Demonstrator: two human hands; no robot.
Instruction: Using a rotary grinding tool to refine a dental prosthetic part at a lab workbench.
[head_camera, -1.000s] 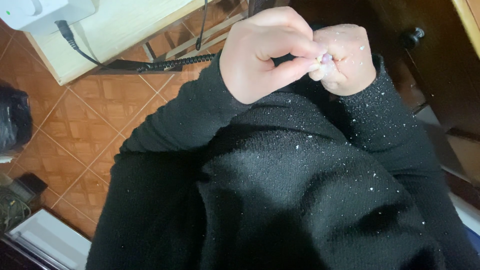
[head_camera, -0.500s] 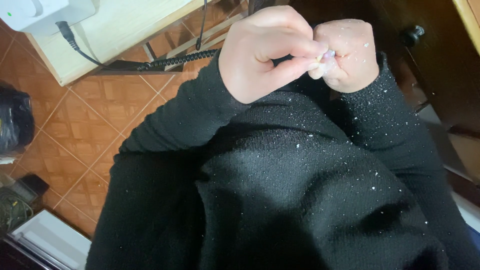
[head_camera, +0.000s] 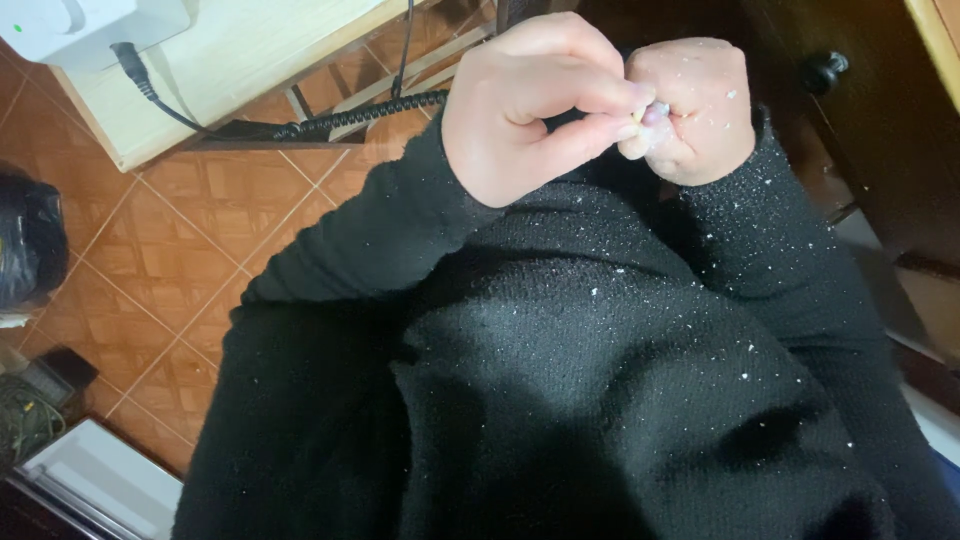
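L hand (head_camera: 530, 110) & R hand (head_camera: 695, 110) touching, far centre over black sweater (head_camera: 600, 380), both pinched shut on tiny pale bit (head_camera: 655, 110) btwn fingertips. White crumbs on R hand, sleeves. Coiled cord (head_camera: 370, 112) left.

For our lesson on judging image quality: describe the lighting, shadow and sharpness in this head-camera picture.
Head view: warm indoor light; the left hand and speckled right hand are sharp. The small pale thing pinched between them is too tiny to identify. The black sweater sinks into deep shadow lower down. The tiled floor shows mild sheen.

Black sweater (head_camera: 560, 400) flecked white; orange-brown tiled floor (head_camera: 170, 250).
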